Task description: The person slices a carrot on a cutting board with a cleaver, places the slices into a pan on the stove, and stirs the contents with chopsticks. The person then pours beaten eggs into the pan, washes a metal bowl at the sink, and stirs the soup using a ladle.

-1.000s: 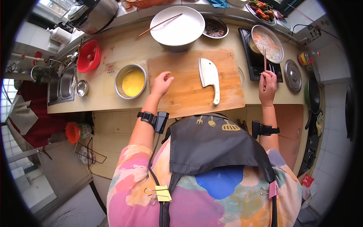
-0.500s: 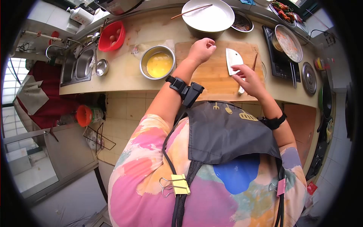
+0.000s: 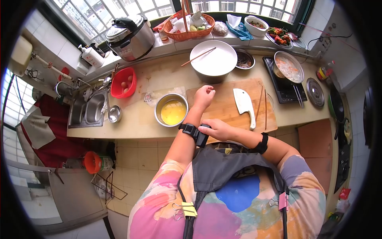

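Note:
My left hand hovers over the left side of the wooden cutting board, its fingers curled in with nothing seen in them. My right hand reaches across and grips the black box-shaped device strapped to my left forearm; its thumb lies on top and some fingers are hidden. A cleaver with a white handle lies on the board, beside a pair of brown chopsticks. Left of my forearm stands a metal pot of yellow beaten egg.
Behind the board is a large white bowl with a chopstick across it. A pan of food sits on the black cooktop. Eggs lie in a red basin near the sink. A pressure cooker stands by the window.
My right hand has moved left from above the cleaver onto the device on my left forearm. The camera has tilted up, bringing the window and sill into view.

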Motion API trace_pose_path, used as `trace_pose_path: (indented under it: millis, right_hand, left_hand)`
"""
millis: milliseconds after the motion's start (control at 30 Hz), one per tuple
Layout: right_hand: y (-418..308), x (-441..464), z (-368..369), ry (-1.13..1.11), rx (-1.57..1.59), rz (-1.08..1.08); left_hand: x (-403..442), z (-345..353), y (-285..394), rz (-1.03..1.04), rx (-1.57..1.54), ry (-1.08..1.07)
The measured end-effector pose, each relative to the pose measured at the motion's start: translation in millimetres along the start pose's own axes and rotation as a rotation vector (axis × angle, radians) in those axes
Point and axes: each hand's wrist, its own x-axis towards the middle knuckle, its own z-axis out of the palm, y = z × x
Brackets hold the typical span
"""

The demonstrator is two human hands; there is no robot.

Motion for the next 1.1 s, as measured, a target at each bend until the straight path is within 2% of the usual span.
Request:
trace_pose_path:
  millis: [100,200,267,333,367,400,433,500,633,700,867,933,1100]
  right_hand:
    - [15.3,8.1,12.1,0.061,0.004,-0.025]
    - [12.6,9.0,14.8,0.068,0.114,0.043]
    - [15.2,8.9,15.8,0.101,0.140,0.057]
    - [22.0,9.8,14.5,-0.008,0.112,0.065]
    - [22.6,4.4,15.4,0.042,0.041,-0.025]
    - [15.4,-0.6,10.4,0.062,0.039,-0.022]
    - [4.2,-6.5,5.0,-0.010,-0.004,-0.012]
    - [-0.5,-10.8,-1.0,-0.101,-0.114,-0.008]
    - [-3.8,-19.3,-9.5,-0.101,-0.180,-0.048]
    - [-4.7,-24.4,-10.3,-0.033,-0.143,-0.100]
    - [-6.2,-32.9,-11.8,-0.060,-0.221,-0.060]
    - [2.1,-33.4,-5.4,-0.072,-0.271,-0.061]
    - [5.3,-46.3,-2.9,-0.047,-0.336,-0.225]
  left_hand:
    - [-1.9,-9.1,-0.6,0.001,0.011,0.125]
    - [-3.7,-8.4,-1.8,0.084,0.119,0.121]
    - [-4.6,-4.5,-1.1,0.151,0.187,0.076]
    - [-8.8,0.1,0.7,0.205,0.250,0.006]
    - [-10.9,4.2,1.3,0.222,0.250,-0.010]
    - [-13.1,7.9,0.4,0.198,0.232,-0.073]
    - [-15.0,10.3,1.3,0.170,0.216,-0.134]
    - [-17.3,12.7,6.1,0.169,0.239,-0.154]
    - [-11.4,19.2,4.7,0.130,0.200,-0.180]
    - [-9.8,23.4,4.2,0.136,0.194,-0.187]
    - [-11.7,36.1,9.3,0.159,0.197,-0.208]
    - [-17.0,41.2,15.4,0.227,0.226,-0.207]
    - [-33.6,46.2,34.1,0.418,0.329,-0.141]
